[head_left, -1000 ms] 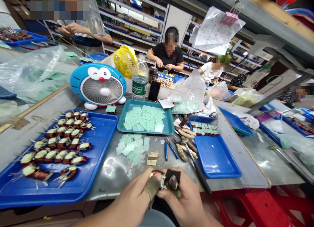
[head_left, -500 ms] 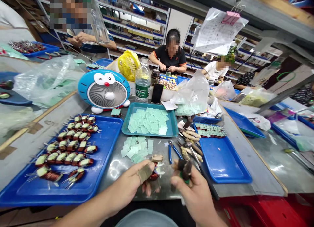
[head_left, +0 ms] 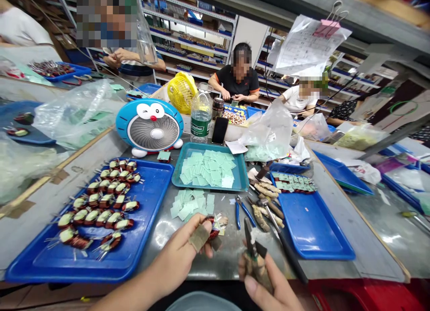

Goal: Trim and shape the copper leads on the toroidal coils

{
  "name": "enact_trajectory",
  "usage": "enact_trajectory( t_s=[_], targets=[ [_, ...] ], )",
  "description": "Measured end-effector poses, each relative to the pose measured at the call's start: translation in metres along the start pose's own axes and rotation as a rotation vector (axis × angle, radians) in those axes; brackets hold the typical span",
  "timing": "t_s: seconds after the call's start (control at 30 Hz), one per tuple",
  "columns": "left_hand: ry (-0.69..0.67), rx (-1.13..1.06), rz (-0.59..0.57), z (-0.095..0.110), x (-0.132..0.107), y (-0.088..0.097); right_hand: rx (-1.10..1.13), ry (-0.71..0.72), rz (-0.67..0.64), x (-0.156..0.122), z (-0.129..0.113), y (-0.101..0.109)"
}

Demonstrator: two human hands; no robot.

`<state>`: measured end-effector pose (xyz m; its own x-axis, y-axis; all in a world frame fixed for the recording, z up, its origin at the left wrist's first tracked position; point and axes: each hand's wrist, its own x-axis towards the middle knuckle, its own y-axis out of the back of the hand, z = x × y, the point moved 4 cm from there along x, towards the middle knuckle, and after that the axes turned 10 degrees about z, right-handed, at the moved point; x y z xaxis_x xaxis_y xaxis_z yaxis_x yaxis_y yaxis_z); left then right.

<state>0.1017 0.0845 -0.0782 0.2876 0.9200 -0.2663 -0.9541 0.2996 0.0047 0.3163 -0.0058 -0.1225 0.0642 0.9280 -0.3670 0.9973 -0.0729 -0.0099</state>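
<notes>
My left hand (head_left: 186,244), with tape wrapped round its thumb, is closed on a copper-wound coil (head_left: 212,232) whose pale wire leads point right. In my right hand (head_left: 268,282) are pliers (head_left: 257,268) with wrapped handles, their dark jaws tilted upward and apart from the coil. Loose pale-green square sheets (head_left: 191,203) lie on the bench just beyond my left hand. Blue-handled cutters (head_left: 244,212) rest beyond the pliers, beside several tools with wrapped handles (head_left: 264,212).
On the left, a blue tray (head_left: 148,203) bears rows of coils. A teal tray (head_left: 178,181) holds green sheets. To the right, another blue tray (head_left: 319,226) has coils with green sheets at its far end. A cartoon fan (head_left: 149,127) and a bottle (head_left: 200,118) stand behind.
The pliers have turned in my right hand, and their jaws now show pointing upward. My right hand is lower. The coil has turned in my left hand. The whole view has shifted slightly.
</notes>
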Motion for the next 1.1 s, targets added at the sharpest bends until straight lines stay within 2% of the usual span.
enact_trajectory(
  t_s=[0.13, 0.3, 0.37, 0.47, 0.57, 0.83, 0.97, 1.1],
  targets=[
    [-0.058, 0.147, 0.029, 0.006, -0.006, 0.0, -0.409, 0.113, -0.058, 0.012, -0.022, -0.007],
    [-0.073, 0.243, 0.059, 0.012, -0.011, -0.001, -0.547, 0.248, -0.064, 0.012, -0.036, -0.028],
    [-0.078, 0.252, 0.061, 0.013, -0.012, -0.001, -0.591, 0.26, -0.076, 0.01, -0.04, -0.031],
    [-0.088, 0.267, 0.051, 0.015, -0.013, -0.002, -0.592, 0.274, -0.126, 0.008, -0.047, -0.036],
    [-0.117, 0.314, 0.026, 0.018, -0.012, -0.005, -0.573, 0.298, -0.112, 0.009, -0.053, -0.039],
    [-0.136, 0.376, 0.037, 0.015, -0.013, -0.007, -0.609, 0.267, -0.098, 0.012, -0.045, -0.049],
    [-0.11, 0.388, 0.024, 0.018, -0.014, -0.007, -0.653, 0.287, -0.087, 0.011, -0.049, -0.051],
    [-0.121, 0.327, 0.009, 0.025, -0.016, -0.009, -0.52, 0.323, -0.094, 0.007, -0.06, -0.052]
  ],
)
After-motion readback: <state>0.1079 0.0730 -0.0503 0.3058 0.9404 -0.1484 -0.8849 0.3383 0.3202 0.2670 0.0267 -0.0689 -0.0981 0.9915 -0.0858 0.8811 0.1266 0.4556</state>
